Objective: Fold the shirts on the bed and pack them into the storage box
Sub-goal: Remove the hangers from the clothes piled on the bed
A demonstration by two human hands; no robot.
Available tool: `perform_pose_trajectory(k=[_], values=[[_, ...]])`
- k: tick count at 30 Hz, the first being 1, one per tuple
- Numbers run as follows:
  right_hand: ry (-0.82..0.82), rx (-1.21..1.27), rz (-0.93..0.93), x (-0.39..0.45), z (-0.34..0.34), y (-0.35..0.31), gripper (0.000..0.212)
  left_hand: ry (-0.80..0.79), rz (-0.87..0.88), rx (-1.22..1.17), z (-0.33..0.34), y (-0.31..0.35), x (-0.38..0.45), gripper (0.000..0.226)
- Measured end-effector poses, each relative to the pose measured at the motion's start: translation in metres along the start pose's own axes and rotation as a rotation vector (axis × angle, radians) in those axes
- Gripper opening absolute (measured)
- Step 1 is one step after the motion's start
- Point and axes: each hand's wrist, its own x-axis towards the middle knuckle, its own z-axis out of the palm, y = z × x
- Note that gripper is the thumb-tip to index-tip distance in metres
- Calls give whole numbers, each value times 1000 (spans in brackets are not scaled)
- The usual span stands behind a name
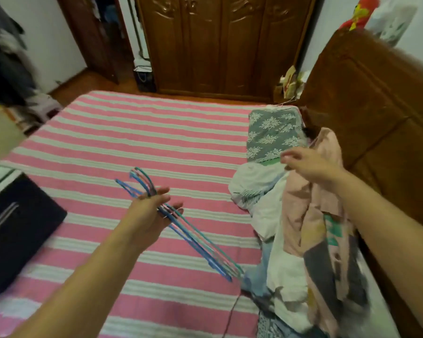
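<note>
We see the shirts (pixel 303 228) heaped in a loose pile along the right side of the bed (pixel 137 147), close to the wooden headboard (pixel 376 113). A pale pink shirt (pixel 310 206) lies on top of the heap, with white cloth beside and under it and a piece with grey and green patches lower down. None of them is folded. Our right hand (pixel 308 164) hovers over the upper end of the pile, at the pink cloth, its fingers spread and fairly straight; they are blurred, and we cannot tell whether they touch the cloth or hold any of it.

Our left hand (pixel 154 211) is out over the middle of the bed, palm turned up, fingers loosely extended, with a bundle of thin blue and green hangers (pixel 181 223) lying across the fingers. The hooks stick out past the fingertips, and the long ends slant down toward the lower edge of the pile.

The dark storage box (pixel 15 230) sits at the left edge of the bed, well apart from the shirts, its top showing a pale strip; we cannot tell whether it is open. The bed carries a pink and white striped sheet. A grey pillow (pixel 271 135) with a white floral print lies at the head of the bed, just above the pile. Beyond the bed stands a brown carved wardrobe (pixel 217 45).
</note>
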Motion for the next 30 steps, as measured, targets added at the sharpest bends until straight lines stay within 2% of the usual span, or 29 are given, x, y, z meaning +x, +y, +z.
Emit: perform_pose_trajectory(k=[2, 4, 7, 11, 13, 15, 18, 22, 25, 28, 30], values=[[-297, 23, -21, -25, 85, -6, 25, 6, 23, -74, -26, -10, -9, 17], [-581, 57, -104, -57, 160, -25, 30, -1, 42, -160, -57, -18, -20, 20], [-827, 265, -112, -102, 246, -74, 37, -22, 56, -236, -109, -20, -40, 27], [-1194, 569, 37, -143, 332, -137, 27, 36, 147, -248, -188, -12, -69, 32], [-1281, 551, 30, -158, 372, -169, 26, 121, 220, -216, -239, -2, -86, 29], [-1357, 500, 17, -174, 417, -208, 28, 220, 287, -74, -300, 14, -107, 27], [-1456, 412, -21, -202, 492, -275, 18, 339, 343, 34, -402, 36, -137, 26], [-1557, 366, -59, -254, 600, -364, 20, 522, 363, -46, -524, 59, -169, 30], [-1627, 302, -65, -299, 672, -422, 26, 682, 382, -156, -593, 72, -202, 24], [-1692, 175, -119, -346, 734, -473, 27, 851, 404, -227, -662, 78, -232, 18], [-1747, 103, -148, -373, 774, -497, 24, 969, 408, -275, -709, 78, -245, 21]])
